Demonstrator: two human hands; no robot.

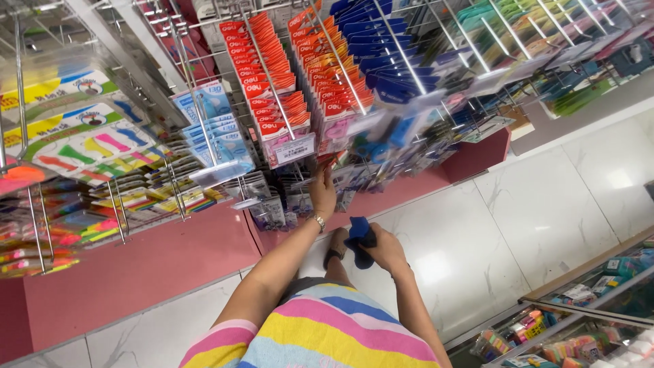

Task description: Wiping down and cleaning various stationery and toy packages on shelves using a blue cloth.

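White marble-look floor tiles [545, 204] run beneath a pink display base [136, 272], above which a wire peg rack [272, 82] carries hanging stationery. Rack stock, left edge to right edge: highlighter and sticky-note cards [88, 150] in mixed bright colours; pale blue carded packs [214, 129]; two columns of red-and-orange carded packs [272, 75]; dark blue carded packs [381, 61]; green and pastel packs [538, 27] at the upper right corner, blurred. Left hand [322, 194], gold watch [318, 221] at the wrist, is raised to the lower edge of the rack below the red-and-orange packs; fingers point up into the hanging goods, and whether they grip anything cannot be told. Right hand [385, 249] is held low in front of the body over the floor, fingers clenched around a small dark blue item [359, 235], its kind unclear. Striped short-sleeved top [327, 334] in pink, yellow and blue at the bottom edge. Second shelf of small colourful goods [565, 334] at the lower right corner.
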